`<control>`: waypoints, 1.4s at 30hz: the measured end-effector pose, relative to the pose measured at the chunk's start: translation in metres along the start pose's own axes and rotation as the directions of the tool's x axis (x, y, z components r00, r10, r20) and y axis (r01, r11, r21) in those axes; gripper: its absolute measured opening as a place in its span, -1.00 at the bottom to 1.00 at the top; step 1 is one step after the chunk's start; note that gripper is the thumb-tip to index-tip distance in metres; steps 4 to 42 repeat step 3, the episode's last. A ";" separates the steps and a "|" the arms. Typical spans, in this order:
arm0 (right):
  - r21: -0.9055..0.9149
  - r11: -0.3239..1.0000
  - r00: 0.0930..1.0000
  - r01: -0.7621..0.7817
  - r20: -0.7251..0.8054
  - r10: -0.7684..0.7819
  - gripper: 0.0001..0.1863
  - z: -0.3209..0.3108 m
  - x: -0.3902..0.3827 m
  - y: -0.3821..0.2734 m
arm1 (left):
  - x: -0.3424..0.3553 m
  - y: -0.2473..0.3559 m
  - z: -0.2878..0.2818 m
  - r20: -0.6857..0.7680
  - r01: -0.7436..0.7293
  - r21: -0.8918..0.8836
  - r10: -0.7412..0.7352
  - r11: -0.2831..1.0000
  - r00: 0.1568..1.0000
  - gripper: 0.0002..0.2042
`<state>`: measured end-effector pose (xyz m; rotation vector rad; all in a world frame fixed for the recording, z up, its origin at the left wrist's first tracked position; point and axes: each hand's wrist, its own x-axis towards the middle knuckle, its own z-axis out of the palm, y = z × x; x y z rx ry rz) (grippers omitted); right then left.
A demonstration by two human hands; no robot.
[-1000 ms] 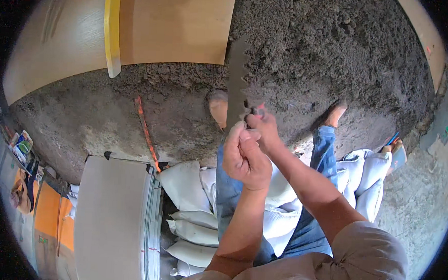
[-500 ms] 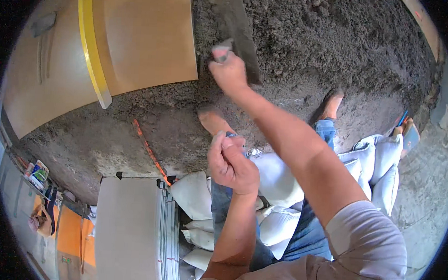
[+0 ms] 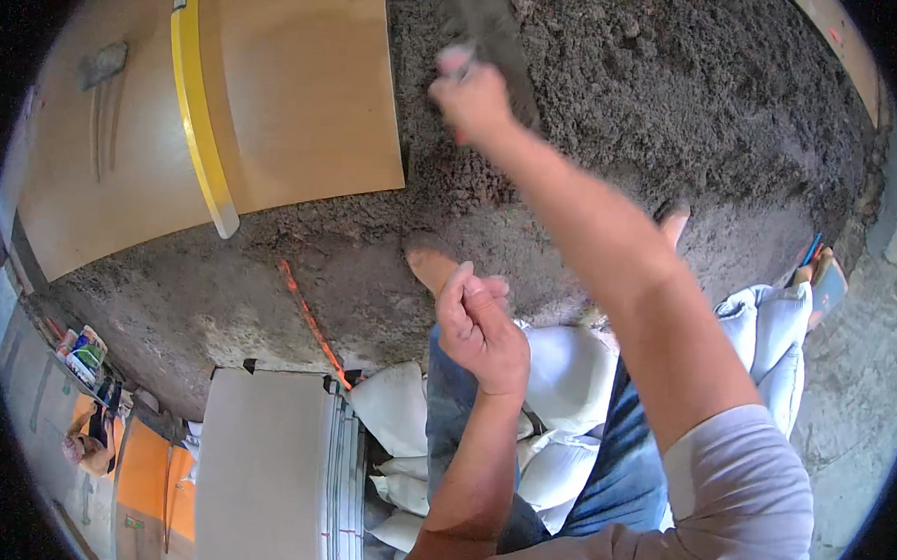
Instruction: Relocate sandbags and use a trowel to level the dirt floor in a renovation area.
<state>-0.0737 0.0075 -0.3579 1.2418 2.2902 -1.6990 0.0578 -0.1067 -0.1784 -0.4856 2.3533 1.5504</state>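
Observation:
My right hand (image 3: 474, 103) is closed on the handle of a trowel, reaching out over the rough, dark, damp mortar (image 3: 667, 99). The trowel's long, flat grey blade (image 3: 494, 42) lies on the mortar, right of the hand; motion blurs it and the grip. My left hand (image 3: 486, 337) hovers above my left knee, palm turned up. Its fingers are curled in with the thumb against them, and nothing shows in it. My two bare feet stand at the mortar's near side.
A tan board (image 3: 306, 94) carries a yellow spirit level (image 3: 198, 109) and a small, dusty flat tool (image 3: 103, 65). White sacks (image 3: 569, 375) lie beneath my legs, beside a stack of grey panels (image 3: 265, 462). An orange line (image 3: 312, 319) crosses the ground. Another person (image 3: 91, 440) is at far left.
My right hand and the trowel have moved farther away over the mortar. My left hand keeps its curled pose. The whole view has shifted slightly.

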 end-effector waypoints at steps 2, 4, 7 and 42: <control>-0.043 0.973 0.960 -0.228 0.159 0.232 -0.70 -0.024 0.015 -0.035 | 0.010 -0.003 -0.014 -0.009 0.052 -0.076 -0.053 0.996 0.999 -0.76; -0.056 0.974 0.962 -0.221 0.151 0.227 -0.70 -0.030 0.018 -0.040 | 0.010 0.001 -0.009 0.009 0.109 -0.203 -0.110 0.973 0.994 -0.72; -0.056 0.974 0.962 -0.221 0.151 0.227 -0.70 -0.030 0.018 -0.040 | 0.010 0.001 -0.009 0.009 0.109 -0.203 -0.110 0.973 0.994 -0.72; -0.056 0.974 0.962 -0.221 0.151 0.227 -0.70 -0.030 0.018 -0.040 | 0.010 0.001 -0.009 0.009 0.109 -0.203 -0.110 0.973 0.994 -0.72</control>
